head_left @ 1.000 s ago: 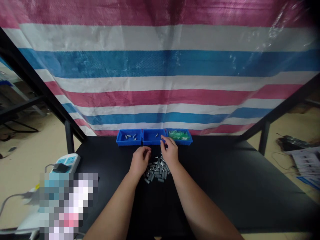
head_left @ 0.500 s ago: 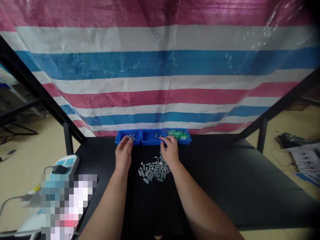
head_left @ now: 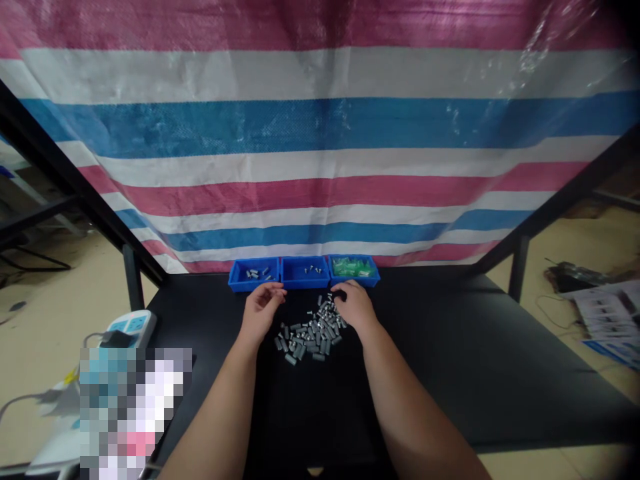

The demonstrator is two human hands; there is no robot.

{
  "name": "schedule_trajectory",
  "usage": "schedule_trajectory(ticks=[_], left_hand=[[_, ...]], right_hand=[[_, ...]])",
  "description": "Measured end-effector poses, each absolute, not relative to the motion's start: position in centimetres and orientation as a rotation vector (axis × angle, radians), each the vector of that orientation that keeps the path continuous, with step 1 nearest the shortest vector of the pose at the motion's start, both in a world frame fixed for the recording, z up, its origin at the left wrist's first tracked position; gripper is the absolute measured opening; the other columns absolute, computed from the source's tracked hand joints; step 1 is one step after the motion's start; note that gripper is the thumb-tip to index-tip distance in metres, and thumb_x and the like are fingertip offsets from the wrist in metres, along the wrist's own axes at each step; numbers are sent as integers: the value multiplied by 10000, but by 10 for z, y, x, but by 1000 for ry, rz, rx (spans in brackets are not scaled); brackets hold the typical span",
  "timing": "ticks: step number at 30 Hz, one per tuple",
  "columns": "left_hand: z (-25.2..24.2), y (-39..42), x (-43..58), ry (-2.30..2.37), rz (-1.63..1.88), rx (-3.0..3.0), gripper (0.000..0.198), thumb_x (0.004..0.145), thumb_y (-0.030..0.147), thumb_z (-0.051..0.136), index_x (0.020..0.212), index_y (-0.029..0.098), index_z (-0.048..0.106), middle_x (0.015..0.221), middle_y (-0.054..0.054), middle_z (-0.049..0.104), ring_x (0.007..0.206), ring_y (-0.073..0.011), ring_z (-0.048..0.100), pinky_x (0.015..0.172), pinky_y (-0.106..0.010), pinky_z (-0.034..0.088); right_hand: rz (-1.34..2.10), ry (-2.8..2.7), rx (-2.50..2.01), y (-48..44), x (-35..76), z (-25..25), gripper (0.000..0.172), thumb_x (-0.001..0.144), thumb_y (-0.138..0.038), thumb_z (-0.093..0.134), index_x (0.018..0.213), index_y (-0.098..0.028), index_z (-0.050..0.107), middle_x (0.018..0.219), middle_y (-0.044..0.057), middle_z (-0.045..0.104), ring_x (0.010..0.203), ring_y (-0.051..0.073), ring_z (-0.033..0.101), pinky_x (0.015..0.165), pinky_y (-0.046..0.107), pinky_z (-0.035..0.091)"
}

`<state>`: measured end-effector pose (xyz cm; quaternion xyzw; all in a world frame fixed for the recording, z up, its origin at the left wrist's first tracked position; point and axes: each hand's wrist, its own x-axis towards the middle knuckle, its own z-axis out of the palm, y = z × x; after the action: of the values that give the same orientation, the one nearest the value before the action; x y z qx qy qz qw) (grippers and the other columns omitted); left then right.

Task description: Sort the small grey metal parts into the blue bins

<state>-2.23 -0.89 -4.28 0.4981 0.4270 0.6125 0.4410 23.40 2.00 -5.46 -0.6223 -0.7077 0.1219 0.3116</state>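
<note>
Dozens of small grey metal pieces lie in a loose pile (head_left: 309, 331) on the black table (head_left: 450, 373). The left hand (head_left: 260, 312) hovers just left of the pile with a narrow grip, its fingertips (head_left: 274, 291) curled toward the thumb; any piece between them is too small to make out. The right hand (head_left: 356, 307) lies palm down at the pile's far right edge, touching the outermost pieces. Its grip is curled under and hidden, so I cannot tell whether it holds one.

Beyond the pile stand three blue bins in a row: the left bin (head_left: 253, 275) with a few grey pieces, the middle bin (head_left: 305, 273) with a couple, and the right bin (head_left: 353, 268) with green parts.

The pieces look hard, stiff and light singly, and smooth enough to roll or slip. A thumb-and-forefinger pinch across the short barrel, one piece at a time, seems the surest hold.
</note>
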Motion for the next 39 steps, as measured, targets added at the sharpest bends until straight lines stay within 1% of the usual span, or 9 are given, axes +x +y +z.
schedule_trajectory(ticks=[2, 5, 9, 13, 17, 20, 25, 32, 39], left_hand=[[-44, -12, -19, 1104, 1390, 1517, 225, 876, 335, 690, 1025, 169, 723, 956, -83, 734, 839, -176, 677, 820, -319, 540], [-45, -16, -11, 1127, 1150, 2004, 250, 934, 282, 595, 1132, 221, 735, 1187, -102, 690, 1112, -232, 626, 1013, -407, 472], [-45, -19, 4, 1200, 803, 2363, 383, 969, 340, 549, 1341, 313, 636, 1501, -60, 505, 1384, -283, 430, 1154, -495, 334], [-47, -21, 11, 1300, 556, 2418, 513, 975, 450, 529, 1476, 355, 480, 1600, -31, 377, 1462, -308, 328, 1173, -542, 279], [-48, -21, 11, 1352, 505, 2410, 470, 983, 450, 506, 1441, 348, 527, 1546, -44, 461, 1425, -294, 392, 1180, -535, 257], [-47, -22, 11, 1381, 573, 2402, 431, 968, 373, 537, 1394, 316, 578, 1439, -59, 568, 1326, -271, 491, 1138, -482, 328], [-43, -21, 10, 1477, 650, 2375, 313, 928, 262, 578, 1217, 300, 690, 1184, -55, 679, 1105, -248, 578, 958, -413, 445], [-54, -15, 6, 1427, 824, 2247, 260, 929, 137, 523, 1087, 199, 721, 1023, -80, 681, 992, -210, 620, 898, -329, 495], [-52, -17, -3, 1441, 881, 2129, 235, 870, 124, 585, 1038, 195, 733, 941, -60, 674, 893, -194, 643, 825, -306, 514]], right_hand=[[360, -1922, -1639, 20, 235, -56, 367, 769, -51, 588, 1018, -253, 768, 1056, 52, 659, 977, 207, 627, 971, 337, 464], [380, -1998, -1583, 22, 233, -59, 429, 785, -25, 578, 1092, -261, 762, 1108, 59, 668, 1043, 219, 623, 1002, 340, 455], [374, -2036, -1533, 23, 227, -61, 327, 834, -65, 590, 1042, -236, 775, 1065, 71, 684, 1009, 219, 642, 986, 348, 472], [425, -2047, -1452, 20, 218, -59, 275, 842, -75, 603, 981, -231, 781, 1007, 67, 694, 943, 202, 660, 913, 327, 507], [498, -2088, -1316, 16, 207, -57, 291, 829, -35, 588, 957, -224, 768, 979, 52, 704, 901, 186, 664, 851, 304, 522], [514, -2106, -1253, 15, 203, -58, 295, 818, -15, 579, 941, -218, 753, 958, 46, 701, 875, 179, 662, 829, 296, 523], [502, -2063, -1255, 16, 202, -58, 258, 822, -25, 567, 919, -208, 721, 904, 38, 681, 798, 170, 649, 760, 286, 520], [380, -1868, -1155, 17, 202, -51, 170, 917, -153, 534, 977, -211, 682, 944, 58, 659, 839, 189, 651, 786, 308, 524], [411, -1680, -1161, 23, 204, -60, 162, 910, -216, 544, 921, -197, 705, 919, 66, 644, 697, 165, 644, 681, 297, 551]])
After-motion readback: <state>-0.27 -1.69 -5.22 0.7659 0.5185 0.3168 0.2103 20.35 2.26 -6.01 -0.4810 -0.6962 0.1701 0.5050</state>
